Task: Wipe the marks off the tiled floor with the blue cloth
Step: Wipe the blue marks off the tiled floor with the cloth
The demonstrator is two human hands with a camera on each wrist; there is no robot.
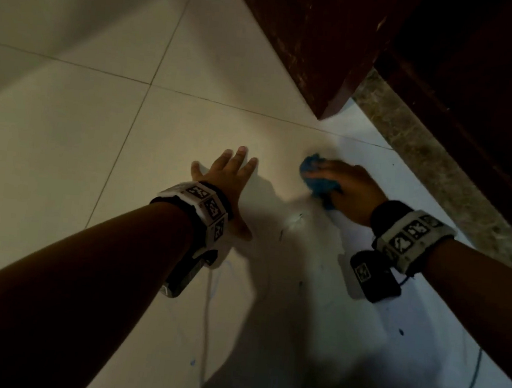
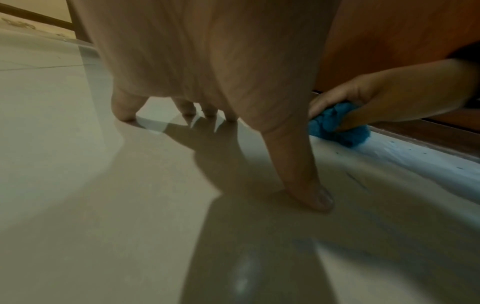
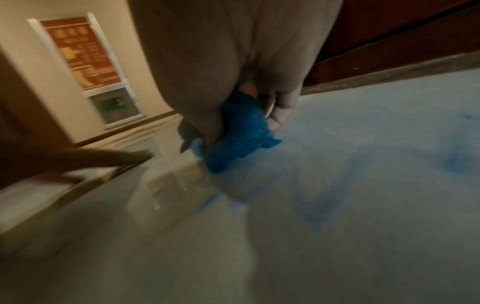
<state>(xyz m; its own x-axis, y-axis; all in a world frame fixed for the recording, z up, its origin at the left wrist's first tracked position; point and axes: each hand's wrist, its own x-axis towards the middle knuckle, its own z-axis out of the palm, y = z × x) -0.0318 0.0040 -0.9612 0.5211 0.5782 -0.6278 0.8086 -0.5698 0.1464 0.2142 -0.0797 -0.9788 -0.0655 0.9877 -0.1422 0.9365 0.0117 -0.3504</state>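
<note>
The right hand [image 1: 352, 191] clutches the bunched blue cloth [image 1: 319, 180], fingers and thumb curled round it, and presses it onto the pale floor [image 1: 98, 136], close to the dark wooden door [image 1: 324, 39] standing at about one o'clock from it. The cloth sits at roughly three o'clock from the left hand [image 1: 225, 178], a little apart from it. That left hand is spread, fingers straight and splayed, its fingertips [image 2: 322, 199] planted on the tile and holding nothing. A few small dark marks [image 1: 300, 218] dot the floor toward six o'clock from the cloth, between the two wrists, and faint blue smears [image 3: 315, 219] show in the right wrist view near the cloth. A stone threshold strip [image 1: 430, 165] runs along the door's foot at two o'clock. On the far wall hangs a framed red notice [image 3: 80, 51], blurred beyond reading.
</note>
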